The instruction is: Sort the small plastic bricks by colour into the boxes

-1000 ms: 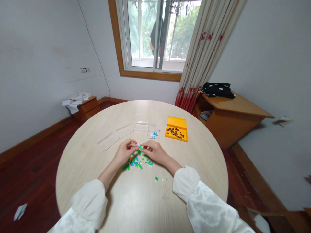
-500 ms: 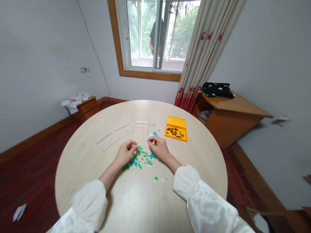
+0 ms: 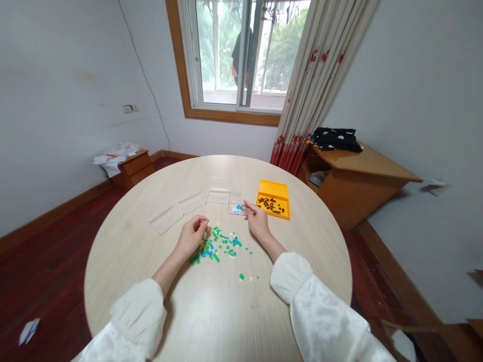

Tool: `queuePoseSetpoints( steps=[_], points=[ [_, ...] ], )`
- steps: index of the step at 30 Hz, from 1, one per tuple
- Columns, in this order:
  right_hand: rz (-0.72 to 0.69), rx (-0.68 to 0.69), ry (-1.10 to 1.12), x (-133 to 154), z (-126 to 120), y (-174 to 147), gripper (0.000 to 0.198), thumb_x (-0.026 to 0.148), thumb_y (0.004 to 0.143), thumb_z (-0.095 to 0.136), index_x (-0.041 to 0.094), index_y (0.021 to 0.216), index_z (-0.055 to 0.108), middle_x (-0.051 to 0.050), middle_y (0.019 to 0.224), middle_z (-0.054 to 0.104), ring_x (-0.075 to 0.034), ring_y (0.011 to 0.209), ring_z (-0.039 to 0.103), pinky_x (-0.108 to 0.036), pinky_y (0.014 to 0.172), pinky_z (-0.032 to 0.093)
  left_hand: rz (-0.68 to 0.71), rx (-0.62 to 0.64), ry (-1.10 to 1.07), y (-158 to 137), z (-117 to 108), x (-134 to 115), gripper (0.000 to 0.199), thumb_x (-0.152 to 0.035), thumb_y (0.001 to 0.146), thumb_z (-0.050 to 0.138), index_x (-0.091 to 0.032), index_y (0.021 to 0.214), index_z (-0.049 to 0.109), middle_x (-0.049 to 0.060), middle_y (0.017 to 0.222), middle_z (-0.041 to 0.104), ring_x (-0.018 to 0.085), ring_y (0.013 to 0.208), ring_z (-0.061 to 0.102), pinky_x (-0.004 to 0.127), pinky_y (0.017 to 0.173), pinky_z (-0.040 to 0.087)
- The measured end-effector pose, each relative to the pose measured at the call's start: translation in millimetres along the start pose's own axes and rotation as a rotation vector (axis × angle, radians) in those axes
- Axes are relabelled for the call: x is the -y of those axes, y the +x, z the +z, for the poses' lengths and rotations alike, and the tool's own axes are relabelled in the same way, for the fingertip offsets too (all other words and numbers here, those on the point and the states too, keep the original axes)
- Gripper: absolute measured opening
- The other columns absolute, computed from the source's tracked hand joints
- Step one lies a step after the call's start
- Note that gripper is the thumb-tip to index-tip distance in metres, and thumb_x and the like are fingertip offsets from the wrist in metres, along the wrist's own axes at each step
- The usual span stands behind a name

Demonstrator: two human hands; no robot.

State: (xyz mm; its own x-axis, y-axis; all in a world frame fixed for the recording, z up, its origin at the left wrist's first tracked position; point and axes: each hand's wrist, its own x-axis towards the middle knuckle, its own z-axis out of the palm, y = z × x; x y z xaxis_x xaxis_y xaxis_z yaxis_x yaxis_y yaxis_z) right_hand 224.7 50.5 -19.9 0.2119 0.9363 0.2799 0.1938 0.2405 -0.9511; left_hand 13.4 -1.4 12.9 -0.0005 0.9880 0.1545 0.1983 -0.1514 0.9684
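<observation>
Two o'clock of the building bricks (image 3: pixel 211 246): yellow case (image 3: pixel 272 188), brown pieces (image 3: pixel 270 205); by right hand (image 3: pixel 258 222): clear box (image 3: pixel 231 212), blue pieces (image 3: pixel 239 207); finger closure, left hand (image 3: pixel 190 234) included, indeterminable.

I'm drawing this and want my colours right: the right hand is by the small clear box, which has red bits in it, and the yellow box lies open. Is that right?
Not quite: the head view shows that the bits in the small clear box are blue, not red. The right hand is by it, and the yellow box lies open.
</observation>
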Motion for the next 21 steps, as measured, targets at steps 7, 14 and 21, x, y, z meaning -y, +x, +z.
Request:
queuePoseSetpoints(
  steps=[7,14,21],
  points=[
    [-0.032,0.045,-0.023,-5.4,-0.3,0.4,0.036,0.013,0.078,0.043,0.016,0.105,0.066,-0.008,0.098,0.069,-0.017,0.084,0.063,-0.033,0.077,0.052,0.049,0.002,0.134,1.0,-3.3,4.1,0.023,-0.038,0.070,0.053,-0.016,0.071,0.057,-0.002,0.057,0.054,0.011,0.052,0.048,0.023,0.051,0.037],
    [-0.161,0.119,-0.122,7.4,-0.5,-6.2,0.027,0.014,0.077,0.046,0.016,0.093,0.068,-0.008,0.089,0.069,-0.016,0.080,0.061,-0.030,0.071,0.049,0.136,0.132,0.463,1.2,-8.6,5.7,0.017,-0.029,0.068,0.055,-0.016,0.063,0.063,0.000,0.060,0.057,0.012,0.055,0.046,0.024,0.054,0.036],
    [-0.452,0.620,-0.328,30.2,0.1,-22.7,0.003,0.015,0.067,0.067,0.017,0.066,0.066,-0.001,0.070,0.063,-0.014,0.075,0.056,-0.029,0.076,0.042,0.153,0.154,0.550,3.0,-10.1,8.0,0.016,-0.026,0.070,0.053,-0.016,0.065,0.063,0.002,0.065,0.059,0.013,0.060,0.050,0.025,0.058,0.039]
  ],
)
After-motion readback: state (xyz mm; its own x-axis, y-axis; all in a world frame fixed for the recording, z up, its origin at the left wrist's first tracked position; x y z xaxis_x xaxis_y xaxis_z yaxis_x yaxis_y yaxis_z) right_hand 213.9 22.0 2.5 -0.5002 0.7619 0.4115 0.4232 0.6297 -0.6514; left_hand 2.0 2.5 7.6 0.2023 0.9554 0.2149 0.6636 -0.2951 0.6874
